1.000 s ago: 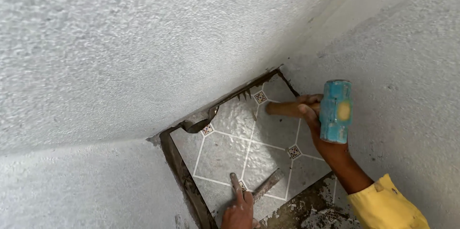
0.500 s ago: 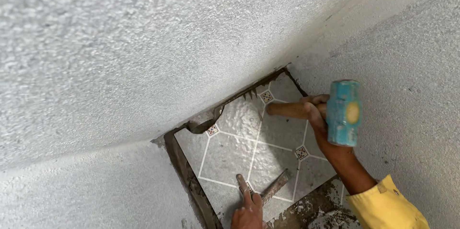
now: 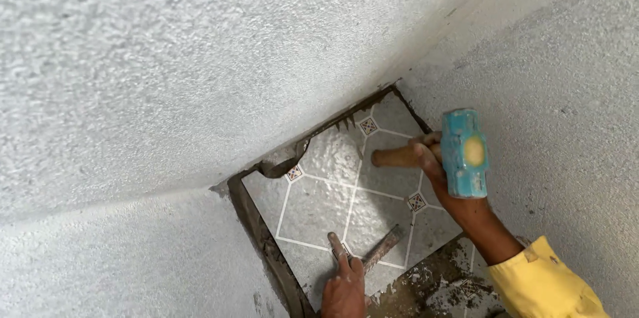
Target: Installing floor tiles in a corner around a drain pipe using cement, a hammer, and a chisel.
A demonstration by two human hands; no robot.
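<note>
At near centre, a steel chisel [image 3: 382,249] lies angled on the patterned tile [image 3: 333,191], steadied by left hand [image 3: 344,288], fingers closed round it. Right hand [image 3: 436,161], fingers shut on handle, holds blue hammer [image 3: 464,153] raised. Judged step: chiselling; next blow needs square aim on chisel head.

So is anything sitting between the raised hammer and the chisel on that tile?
Nothing visible: the hammer in the right hand is raised above the bare tile, apart from the chisel held by the left hand.
</note>
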